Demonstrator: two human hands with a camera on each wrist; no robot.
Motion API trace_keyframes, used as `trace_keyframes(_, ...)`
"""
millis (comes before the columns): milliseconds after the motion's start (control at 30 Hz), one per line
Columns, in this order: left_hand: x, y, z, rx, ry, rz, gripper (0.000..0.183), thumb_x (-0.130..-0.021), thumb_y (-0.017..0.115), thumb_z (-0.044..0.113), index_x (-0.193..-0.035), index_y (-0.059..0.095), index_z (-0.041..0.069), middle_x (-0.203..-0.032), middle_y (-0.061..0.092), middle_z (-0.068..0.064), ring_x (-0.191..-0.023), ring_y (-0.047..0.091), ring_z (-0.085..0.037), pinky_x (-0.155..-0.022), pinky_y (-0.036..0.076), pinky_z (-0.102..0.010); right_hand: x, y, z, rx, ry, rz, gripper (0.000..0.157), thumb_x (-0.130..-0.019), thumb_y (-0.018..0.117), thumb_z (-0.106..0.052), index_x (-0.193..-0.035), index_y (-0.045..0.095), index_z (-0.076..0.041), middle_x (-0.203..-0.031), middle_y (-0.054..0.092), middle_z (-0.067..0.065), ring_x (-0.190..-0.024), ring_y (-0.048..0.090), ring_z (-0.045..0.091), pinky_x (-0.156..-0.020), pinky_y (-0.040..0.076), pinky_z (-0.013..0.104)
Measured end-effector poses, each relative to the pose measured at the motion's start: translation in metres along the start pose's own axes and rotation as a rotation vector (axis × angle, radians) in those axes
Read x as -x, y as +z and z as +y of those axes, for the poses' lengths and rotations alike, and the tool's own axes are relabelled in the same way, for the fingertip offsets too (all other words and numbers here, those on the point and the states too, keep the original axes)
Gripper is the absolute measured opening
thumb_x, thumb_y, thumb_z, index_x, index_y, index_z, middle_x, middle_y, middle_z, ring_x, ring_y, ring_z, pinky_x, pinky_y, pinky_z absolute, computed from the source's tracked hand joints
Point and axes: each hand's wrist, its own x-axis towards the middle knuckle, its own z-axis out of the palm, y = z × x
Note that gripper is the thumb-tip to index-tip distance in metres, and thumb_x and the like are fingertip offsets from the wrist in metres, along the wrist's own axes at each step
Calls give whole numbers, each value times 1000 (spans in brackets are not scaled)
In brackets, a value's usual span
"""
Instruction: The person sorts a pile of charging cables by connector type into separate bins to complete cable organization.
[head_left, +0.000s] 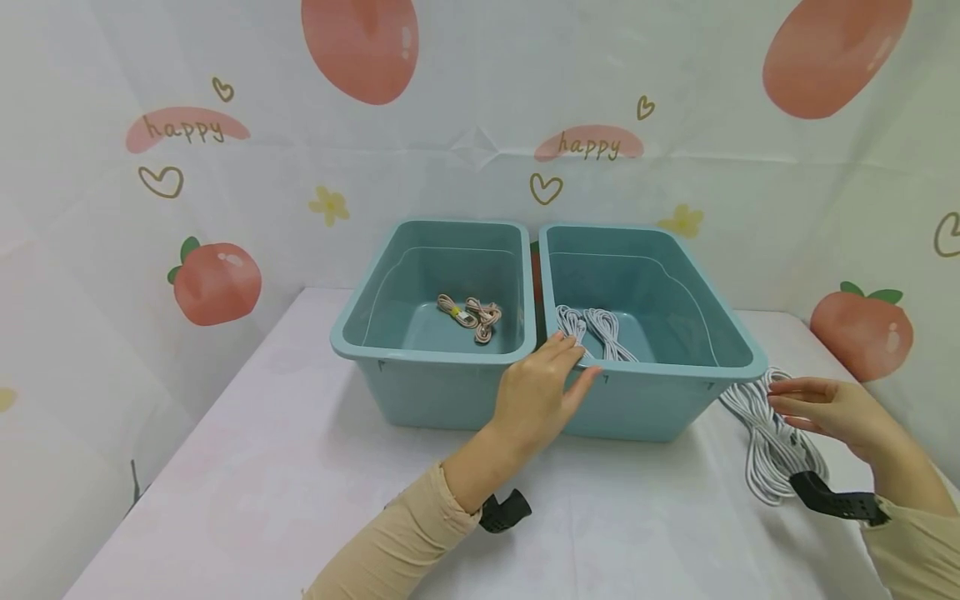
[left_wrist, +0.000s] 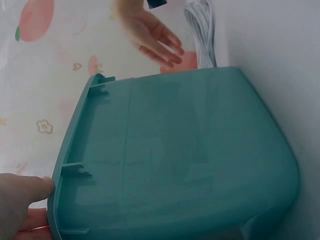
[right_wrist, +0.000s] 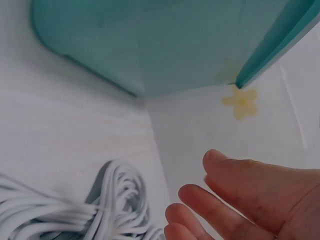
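Head view: the left hand [head_left: 534, 383] grips the front rim of the white-cable bin [head_left: 645, 408], a teal plastic tub, at its 7 o'clock corner. Inside at 8 o'clock lie two tied white cable bundles [head_left: 609, 333]; whether the fingertips touch them cannot be told. At 10 o'clock from that hand stands the matching brown-cable bin [head_left: 435, 392], with brown cable bundles [head_left: 483, 315] at its 4 o'clock. The right hand [head_left: 840, 408] is at the 2 o'clock side of the coiled cable pile [head_left: 772, 442], which lies on the table [head_left: 225, 467].

Left wrist view: at 8 o'clock, thumb and fingers pinch opposite sides of the rim; at 12 o'clock, the right hand's fingers extend loosely.

Right wrist view: those fingers, at 4 o'clock, bend slightly and hold nothing; the pile lies at 7 o'clock, the bin wall at 12.
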Motion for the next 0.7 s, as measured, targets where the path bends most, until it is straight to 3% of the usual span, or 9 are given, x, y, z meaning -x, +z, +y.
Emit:
trace_keyframes(67, 0, 0, 0, 0, -1, -3, 28, -89, 63, 31, -104, 71, 9, -112, 70, -5, -112, 63, -17, -82, 56, -28, 0, 2, 3, 60, 22, 1, 48, -93, 58, -26, -120, 51, 13, -92, 64, -20, -76, 60, -8, -70, 57, 22)
trace_keyframes(233, 0, 1, 0, -2, 2, 0, 28, -89, 63, 31, -104, 72, 9, -112, 70, -5, -112, 63, -17, -81, 57, -28, 2, 6, 6, 152, 89, -11, 60, -93, 57, -30, -126, 41, 18, -102, 69, 13, -73, 57, -8, -71, 58, 28)
trace_keyframes(700, 0, 1, -1, -2, 4, 12, 28, -88, 64, 31, -103, 72, 9, -111, 70, -5, -111, 64, -18, -79, 57, -28, 0, 12, 15, 164, 178, -16, 70, -85, 66, -37, -124, 44, 16, -99, 69, 16, -82, 60, 8, -68, 54, 25)
